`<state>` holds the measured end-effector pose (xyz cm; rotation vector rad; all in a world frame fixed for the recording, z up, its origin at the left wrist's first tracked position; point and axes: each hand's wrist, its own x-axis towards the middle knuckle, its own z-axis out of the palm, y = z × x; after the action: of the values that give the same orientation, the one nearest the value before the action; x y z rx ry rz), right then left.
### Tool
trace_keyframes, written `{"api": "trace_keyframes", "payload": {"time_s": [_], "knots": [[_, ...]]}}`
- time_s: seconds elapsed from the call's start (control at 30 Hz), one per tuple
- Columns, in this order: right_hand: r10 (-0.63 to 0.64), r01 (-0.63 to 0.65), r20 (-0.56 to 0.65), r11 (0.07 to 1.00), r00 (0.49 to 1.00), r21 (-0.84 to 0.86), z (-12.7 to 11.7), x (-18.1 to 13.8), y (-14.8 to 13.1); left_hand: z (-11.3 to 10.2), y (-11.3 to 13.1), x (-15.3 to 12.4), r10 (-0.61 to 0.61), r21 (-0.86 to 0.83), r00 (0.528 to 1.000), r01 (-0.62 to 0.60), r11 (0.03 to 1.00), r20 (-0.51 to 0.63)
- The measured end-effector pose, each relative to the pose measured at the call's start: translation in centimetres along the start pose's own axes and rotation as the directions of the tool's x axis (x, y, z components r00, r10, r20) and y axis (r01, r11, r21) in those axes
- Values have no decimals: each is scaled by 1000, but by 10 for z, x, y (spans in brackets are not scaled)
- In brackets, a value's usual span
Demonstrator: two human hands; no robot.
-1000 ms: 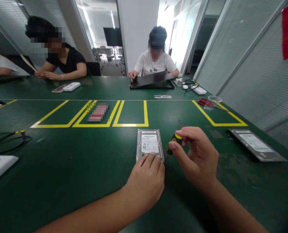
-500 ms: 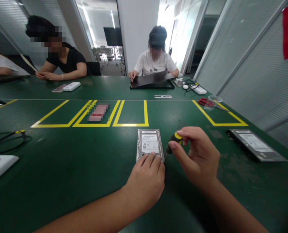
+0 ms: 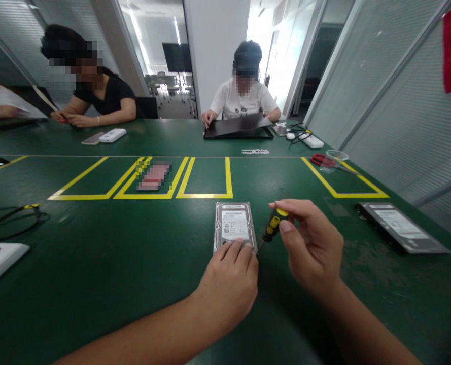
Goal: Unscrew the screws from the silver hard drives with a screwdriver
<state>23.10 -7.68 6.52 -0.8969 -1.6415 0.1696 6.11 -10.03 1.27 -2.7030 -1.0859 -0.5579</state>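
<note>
A silver hard drive (image 3: 233,223) with a white label lies flat on the green table. My left hand (image 3: 231,284) holds down its near end, fingers curled over the top and covering that part. In my right hand (image 3: 312,243) is a short black-and-yellow screwdriver (image 3: 274,225), gripped at the handle between thumb and fingers. The screwdriver leans, its tip at the near right corner of the drive. What the tip touches is too small to make out.
To the right lies a second hard drive (image 3: 402,228). Red-handled scissors (image 3: 321,160) and a clear plastic cup (image 3: 334,161) are farther back. A white device (image 3: 0,261) and a black cable (image 3: 12,220) are at left. Across the table, a person (image 3: 244,99) handles a dark panel.
My right thumb and fingers have shifted along the screwdriver handle, which now shows more yellow and leans more to the right. My left hand and the drive have stayed put.
</note>
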Motion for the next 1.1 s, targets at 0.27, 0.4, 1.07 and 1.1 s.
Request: {"api": "trace_keyframes", "payload": {"time_s": [0.27,0.4,1.07,1.1], "knots": [[-26,23,-39,996,999,-90,2,3,-2,0,0,0,0,-4,1000,0,1000,1],[-1,-3,-35,995,999,-98,2,-1,-2,1,-3,0,11,-15,1000,-11,1000,-13],[-99,82,-75,976,992,-203,3,8,-2,2,-5,0,36,-14,997,-37,999,-67],[-96,81,-68,977,993,-197,3,8,-2,2,-5,0,36,-15,997,-37,999,-68]]}}
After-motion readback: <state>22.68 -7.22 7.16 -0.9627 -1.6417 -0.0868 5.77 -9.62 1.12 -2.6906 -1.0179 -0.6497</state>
